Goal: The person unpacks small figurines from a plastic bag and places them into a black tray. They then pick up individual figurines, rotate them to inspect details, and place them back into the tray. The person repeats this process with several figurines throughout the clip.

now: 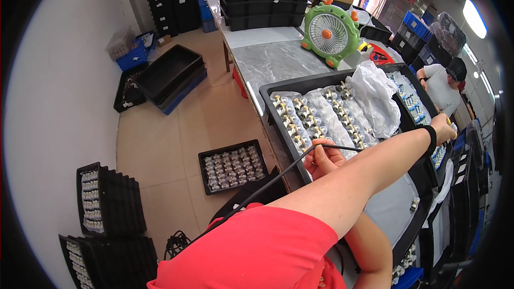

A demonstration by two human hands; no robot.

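Note:
My left arm (369, 176), in a red sleeve, reaches across to the right, over my right forearm. At its end my left hand (443, 130) is closed around a small yellow and white piece (450, 122), mostly hidden by the fingers. My right hand (324, 159) pinches a black cable (278, 176) between thumb and finger at the near edge of a black tray (267, 92). In that tray, rows of small clear, white and brass-coloured parts (289, 120) lie between white liner strips. A crumpled white plastic sheet (375, 96) covers its right side.
A green fan (329, 33) and stacked black trays (262, 13) stand on the grey table (273, 59). A filled tray (233, 166) and stacked trays (110, 198) are on the floor at left. Another person (444, 83) works at the far right, near more trays.

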